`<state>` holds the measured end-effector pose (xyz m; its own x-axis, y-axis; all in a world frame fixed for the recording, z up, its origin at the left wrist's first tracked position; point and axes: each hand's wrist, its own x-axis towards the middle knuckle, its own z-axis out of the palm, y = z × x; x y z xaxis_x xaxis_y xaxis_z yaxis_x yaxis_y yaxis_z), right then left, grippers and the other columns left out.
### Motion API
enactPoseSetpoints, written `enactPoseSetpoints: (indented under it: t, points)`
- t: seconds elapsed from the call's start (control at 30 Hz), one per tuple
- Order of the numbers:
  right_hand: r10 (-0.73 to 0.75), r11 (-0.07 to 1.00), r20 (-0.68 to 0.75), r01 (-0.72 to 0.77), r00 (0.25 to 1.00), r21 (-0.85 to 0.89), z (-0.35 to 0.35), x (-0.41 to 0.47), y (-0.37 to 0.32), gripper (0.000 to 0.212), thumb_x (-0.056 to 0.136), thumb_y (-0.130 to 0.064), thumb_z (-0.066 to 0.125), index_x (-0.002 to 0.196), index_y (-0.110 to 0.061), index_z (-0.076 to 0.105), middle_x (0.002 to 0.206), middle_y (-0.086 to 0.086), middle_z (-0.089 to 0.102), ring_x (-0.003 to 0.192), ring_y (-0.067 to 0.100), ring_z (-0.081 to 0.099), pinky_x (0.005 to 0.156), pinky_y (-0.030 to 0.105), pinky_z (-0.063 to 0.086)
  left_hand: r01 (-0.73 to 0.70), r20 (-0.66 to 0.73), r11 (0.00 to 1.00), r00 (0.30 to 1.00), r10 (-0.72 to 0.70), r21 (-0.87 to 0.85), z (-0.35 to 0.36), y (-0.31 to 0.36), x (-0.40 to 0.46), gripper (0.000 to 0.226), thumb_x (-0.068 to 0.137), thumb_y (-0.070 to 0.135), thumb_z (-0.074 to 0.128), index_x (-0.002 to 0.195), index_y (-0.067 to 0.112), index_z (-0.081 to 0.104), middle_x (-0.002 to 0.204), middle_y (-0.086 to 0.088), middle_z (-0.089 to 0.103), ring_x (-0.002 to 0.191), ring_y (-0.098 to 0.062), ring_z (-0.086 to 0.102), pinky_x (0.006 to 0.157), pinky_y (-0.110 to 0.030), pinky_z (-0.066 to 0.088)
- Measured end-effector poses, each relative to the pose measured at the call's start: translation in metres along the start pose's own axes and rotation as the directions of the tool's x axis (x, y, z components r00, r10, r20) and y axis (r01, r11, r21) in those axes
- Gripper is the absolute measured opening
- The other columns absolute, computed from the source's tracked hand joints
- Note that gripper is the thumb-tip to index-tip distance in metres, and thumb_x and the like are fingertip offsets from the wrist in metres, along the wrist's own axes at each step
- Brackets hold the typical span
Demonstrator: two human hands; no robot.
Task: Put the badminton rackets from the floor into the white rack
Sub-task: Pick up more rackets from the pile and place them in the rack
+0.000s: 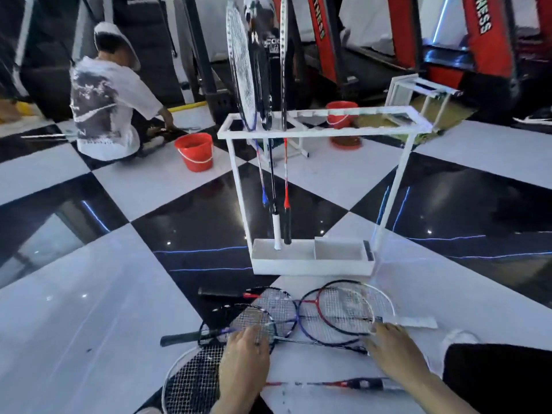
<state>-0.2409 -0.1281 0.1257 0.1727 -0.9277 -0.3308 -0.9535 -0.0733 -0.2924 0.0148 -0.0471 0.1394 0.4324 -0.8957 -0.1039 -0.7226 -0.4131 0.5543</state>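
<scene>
Rackets (298,318) lie tangled on floor (89,324) before white rack (313,261), three already slotted. Left hand (248,345) and right hand (391,345) rest flat, fingers spread, gripping nothing. Advice: take the topmost by its handle, lift clear of crossed frames.

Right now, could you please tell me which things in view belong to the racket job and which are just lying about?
Belongs to the job:
- white rack, three rackets standing in it
- rackets on the floor
- left hand and right hand, reaching over them

Just lying about:
- red bucket
- second red bucket
- another person crouching
- small white stand
</scene>
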Motion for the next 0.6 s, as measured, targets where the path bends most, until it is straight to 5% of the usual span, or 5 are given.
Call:
enactPoseSetpoints:
  t: [0.13, 0.3, 0.43, 0.6]
  points:
    - [0.071, 0.996, 0.142, -0.077, 0.987, 0.034, 0.041, 0.005, 0.023, 0.041, 0.089, -0.043, 0.043, 0.118, -0.016, 0.048, 0.125, 0.004, 0.055, 0.117, 0.027, 0.045, 0.093, 0.036, 0.038, 0.087, 0.099, 0.994, 0.991, -0.094, 0.067, 0.036, -0.027, -0.003, 0.036, 0.091, 0.036, 0.044, 0.124, 0.024, 0.052, 0.124, 0.001, 0.06, 0.122, -0.02, 0.047, 0.094, -0.035, 0.045]
    - [0.055, 0.997, 0.274, -0.037, 0.96, -0.074, 0.09, 0.018, 0.039, 0.024, 0.087, -0.036, 0.047, 0.103, -0.018, 0.049, 0.114, 0.002, 0.057, 0.111, 0.023, 0.049, 0.076, 0.031, 0.04, 0.232, 0.208, 0.967, 0.946, -0.25, 0.107, 0.066, -0.054, -0.009, 0.04, 0.092, 0.036, 0.045, 0.13, 0.024, 0.05, 0.12, -0.004, 0.061, 0.116, -0.021, 0.052, 0.087, -0.032, 0.045]
    - [-0.028, 0.964, 0.377, 0.124, 0.926, -0.234, 0.118, 0.043, 0.037, 0.041, 0.089, -0.032, 0.049, 0.127, -0.018, 0.042, 0.128, 0.0, 0.052, 0.122, 0.021, 0.043, 0.091, 0.034, 0.041, 0.259, 0.299, 0.95, 0.905, -0.302, 0.175, 0.083, -0.077, -0.017, 0.035, 0.089, 0.035, 0.046, 0.122, 0.027, 0.055, 0.108, 0.005, 0.063, 0.109, -0.016, 0.055, 0.085, -0.031, 0.048]
    - [-0.073, 0.944, 0.437, 0.203, 0.896, -0.259, 0.15, 0.078, 0.039, 0.054, 0.089, -0.027, 0.051, 0.139, -0.017, 0.031, 0.136, 0.001, 0.047, 0.128, 0.021, 0.039, 0.1, 0.037, 0.038, 0.328, 0.341, 0.925, 0.862, -0.377, 0.194, 0.098, -0.093, -0.017, 0.044, 0.09, 0.038, 0.046, 0.133, 0.026, 0.049, 0.129, 0.007, 0.059, 0.12, -0.011, 0.051, 0.095, -0.026, 0.043]
